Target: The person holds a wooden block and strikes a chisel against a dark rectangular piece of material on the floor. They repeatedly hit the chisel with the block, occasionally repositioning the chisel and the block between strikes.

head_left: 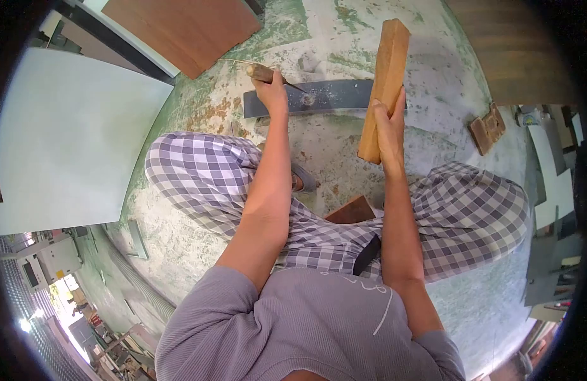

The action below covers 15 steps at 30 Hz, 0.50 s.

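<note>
My left hand [272, 96] is closed round a pointed tool with a thick wooden handle [260, 73]. Its thin dark shaft slants down to the right, the tip over a dark grey strip [338, 95] lying across the floor. Pale crumbs and a scuffed spot show on the strip near that tip. In my right hand [390, 127] is a long squared wooden block [390, 60], gripped near its lower end and pointing away from me. The block covers part of the strip's right end.
The floor [331, 149] is worn, with green and white patches. A small brown block [352, 211] lies between my legs; more brown pieces [487, 130] lie to the right. Large panels, one white [77, 140] and one brown [185, 28], stand at left. A grey hose [138, 276] runs behind.
</note>
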Each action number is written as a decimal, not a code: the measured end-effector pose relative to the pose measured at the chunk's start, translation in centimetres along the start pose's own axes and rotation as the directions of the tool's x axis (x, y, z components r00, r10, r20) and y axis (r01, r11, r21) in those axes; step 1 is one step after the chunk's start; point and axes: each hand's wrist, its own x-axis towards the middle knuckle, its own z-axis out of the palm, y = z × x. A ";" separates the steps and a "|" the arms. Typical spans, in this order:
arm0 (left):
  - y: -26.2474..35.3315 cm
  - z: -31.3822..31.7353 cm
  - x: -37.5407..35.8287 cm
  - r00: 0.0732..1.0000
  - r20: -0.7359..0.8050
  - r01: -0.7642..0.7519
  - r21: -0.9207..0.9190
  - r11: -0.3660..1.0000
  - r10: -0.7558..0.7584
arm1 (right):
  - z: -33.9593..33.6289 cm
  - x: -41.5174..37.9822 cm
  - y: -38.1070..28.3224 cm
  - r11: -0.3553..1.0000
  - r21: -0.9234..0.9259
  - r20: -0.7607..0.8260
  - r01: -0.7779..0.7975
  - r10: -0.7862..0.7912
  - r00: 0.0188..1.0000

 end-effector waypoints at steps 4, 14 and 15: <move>-1.0 0.8 -1.3 0.997 0.076 0.005 0.133 0.991 -0.015 | 0.1 0.3 0.7 0.999 -0.051 -0.001 -0.008 0.008 1.000; -2.0 2.0 -1.9 0.948 0.313 -0.111 0.160 0.981 0.056 | 0.7 -0.5 -0.9 0.999 -0.041 0.058 0.012 -0.010 0.998; -2.4 2.1 -1.8 0.949 0.312 -0.109 0.164 0.980 0.053 | 0.8 -0.6 -1.0 0.994 -0.076 0.043 0.073 -0.070 0.997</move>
